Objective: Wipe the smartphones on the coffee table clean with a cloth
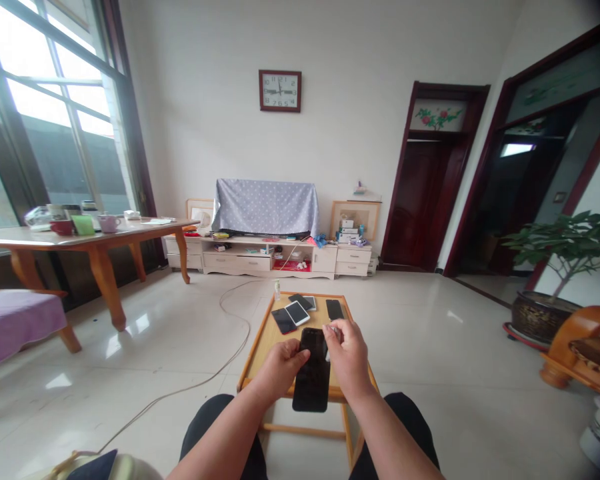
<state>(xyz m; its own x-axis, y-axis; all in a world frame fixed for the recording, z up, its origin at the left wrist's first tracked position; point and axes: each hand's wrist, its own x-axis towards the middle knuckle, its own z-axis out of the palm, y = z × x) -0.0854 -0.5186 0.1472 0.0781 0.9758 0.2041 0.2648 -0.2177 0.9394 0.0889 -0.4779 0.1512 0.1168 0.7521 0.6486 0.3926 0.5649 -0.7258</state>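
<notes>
My left hand (pixel 283 365) grips a black smartphone (pixel 312 380) by its left edge, thumb on the dark screen. The phone tilts toward me above the near edge of a small wooden table (pixel 260 347). At its upper right edge, my right hand (pixel 349 353) is closed in a pinch, with a small white thing (pixel 328 355) showing by the fingers; its kind is unclear. Beyond my hands lie a white-framed phone (pixel 297 313), a dark phone with a red edge (pixel 283 321) and another black phone (pixel 335 309). Farther back, a dark device (pixel 300 301) partly overlaps a white one (pixel 311 303).
A small clear bottle (pixel 277 289) stands at the table's far left corner. A cable (pixel 190 385) runs across the floor on the left. A larger table (pixel 75 243) with cups is at left, a TV cabinet (pixel 240 262) ahead, a potted plant (pixel 545 317) at right.
</notes>
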